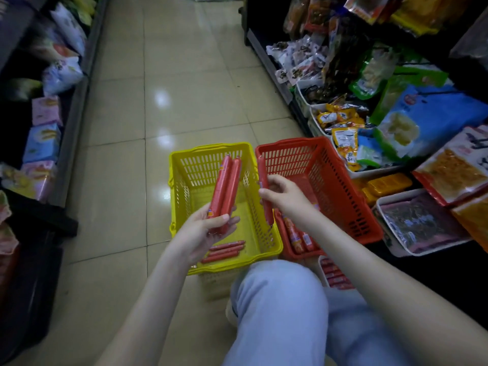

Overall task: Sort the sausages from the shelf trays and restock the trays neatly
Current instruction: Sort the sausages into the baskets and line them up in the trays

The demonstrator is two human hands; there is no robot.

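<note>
- A person crouches in a shop aisle, seen from above; one knee in pale blue trousers point(280, 299) fills the lower middle of the view.
- The left hand point(206, 231) grips a bundle of long red sausages point(225, 186) by its lower end, fingers curled underneath and thumb across the front. The bundle points up and away, held above the yellow basket point(200, 167).
- The right hand point(284, 198) pinches a single long red sausage point(262, 178) near its middle, between thumb and curled fingers. It stands nearly upright over the gap where the two baskets meet.
- The yellow basket stands on the tiled floor point(190, 75), with the red basket point(287, 154) just beside it on the right.
- A few loose sausages point(227, 249) lie flat in the near end of the yellow basket.
- More short sausages point(297, 237) lie in the near end of the red basket, partly hidden by the right forearm.
- A white tray of red sausages point(334, 273) sits by the knee, below the red basket.
- On the right, low shelves hold snack packets point(412, 122) and a white shelf tray point(422, 225) of dark packs.
- On the left, another shelf holds boxed goods point(42, 143), blurred.
</note>
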